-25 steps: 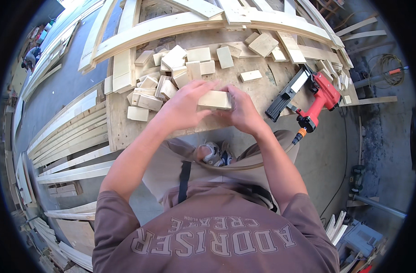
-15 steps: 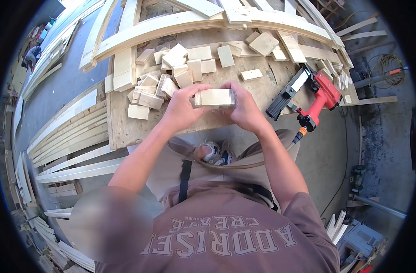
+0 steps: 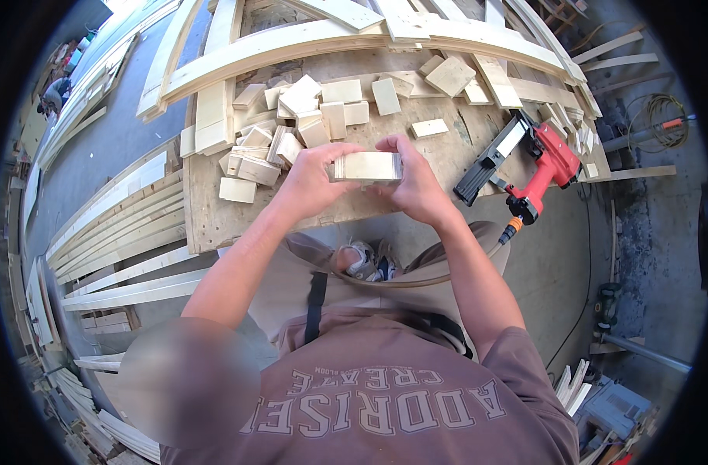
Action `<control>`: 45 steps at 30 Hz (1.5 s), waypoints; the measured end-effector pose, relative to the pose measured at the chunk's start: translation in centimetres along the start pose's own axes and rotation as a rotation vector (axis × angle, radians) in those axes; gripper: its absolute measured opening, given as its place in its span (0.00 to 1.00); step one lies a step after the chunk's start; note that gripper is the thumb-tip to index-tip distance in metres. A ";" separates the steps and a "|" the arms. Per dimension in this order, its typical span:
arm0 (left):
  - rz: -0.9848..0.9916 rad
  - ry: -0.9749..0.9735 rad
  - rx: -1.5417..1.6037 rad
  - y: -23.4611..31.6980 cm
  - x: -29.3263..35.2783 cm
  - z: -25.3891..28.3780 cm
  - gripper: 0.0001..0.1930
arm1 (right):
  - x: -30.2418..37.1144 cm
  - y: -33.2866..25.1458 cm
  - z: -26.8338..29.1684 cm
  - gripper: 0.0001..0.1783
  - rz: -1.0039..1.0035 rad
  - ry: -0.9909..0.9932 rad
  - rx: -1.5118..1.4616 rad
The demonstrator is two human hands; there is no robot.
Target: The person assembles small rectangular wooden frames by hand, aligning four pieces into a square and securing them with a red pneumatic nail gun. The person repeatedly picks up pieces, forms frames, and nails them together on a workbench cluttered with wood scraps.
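Observation:
Between my two hands, above the near part of the wooden worktable [image 3: 230, 221], is a small pale wood block [image 3: 369, 166] with layered ends. My left hand [image 3: 311, 183] grips its left end and my right hand [image 3: 421, 184] its right end, fingers curled round the far side. The block's underside is hidden. Just beyond my left hand lies a loose heap of similar wood blocks [image 3: 298, 99]. A single block [image 3: 429, 129] lies apart from the heap, beyond my right hand. To the right, a red and black nail gun [image 3: 551, 159] rests on the table's edge.
A frame of long boards [image 3: 292, 48] spans the table's far side. Stacked planks [image 3: 122, 213] stand on the left. An air hose [image 3: 439, 277] runs from the nail gun across my lap. At far left a person [image 3: 56, 94] bends down. A coiled hose [image 3: 664, 116] hangs at right.

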State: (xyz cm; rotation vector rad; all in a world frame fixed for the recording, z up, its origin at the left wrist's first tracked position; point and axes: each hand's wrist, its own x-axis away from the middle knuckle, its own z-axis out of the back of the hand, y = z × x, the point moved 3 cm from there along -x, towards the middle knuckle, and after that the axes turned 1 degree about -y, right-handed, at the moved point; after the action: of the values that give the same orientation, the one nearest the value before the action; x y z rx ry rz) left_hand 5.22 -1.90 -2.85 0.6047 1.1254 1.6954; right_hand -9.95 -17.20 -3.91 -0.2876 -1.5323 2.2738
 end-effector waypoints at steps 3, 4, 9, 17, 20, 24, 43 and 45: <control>0.016 -0.004 0.003 0.0 0.1 0.0 0.28 | 0.0 0.0 -0.1 0.37 -0.002 -0.003 -0.001; 0.024 -0.010 0.003 -0.1 0.1 0.0 0.29 | 0.0 0.1 0.0 0.37 0.001 -0.005 0.002; 0.056 -0.075 -0.003 0.6 -0.1 0.2 0.30 | 0.1 0.0 0.1 0.36 -0.005 -0.006 -0.011; -0.018 -0.163 0.226 -0.9 -1.0 2.4 0.29 | 0.1 -0.4 0.2 0.36 0.005 -0.020 0.010; -0.048 -0.156 0.224 -0.8 -1.2 2.6 0.28 | 0.1 -0.1 0.2 0.36 0.009 -0.016 0.012; -0.040 -0.163 0.101 -0.3 -0.9 2.2 0.27 | 0.1 -0.3 0.1 0.35 0.010 -0.006 0.003; -0.052 -0.094 -0.069 1.1 -1.4 0.0 0.27 | 0.6 -1.0 1.0 0.39 0.082 0.048 0.094; 0.017 -0.093 -0.025 0.9 -1.4 -0.1 0.27 | 1.5 -1.5 1.3 0.42 0.148 0.150 0.254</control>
State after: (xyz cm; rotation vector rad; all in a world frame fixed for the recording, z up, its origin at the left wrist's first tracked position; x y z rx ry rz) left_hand 5.29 -3.35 -1.97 0.6716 1.0344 1.6763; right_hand -11.46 -17.19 -1.93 -0.5016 -1.1685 2.4658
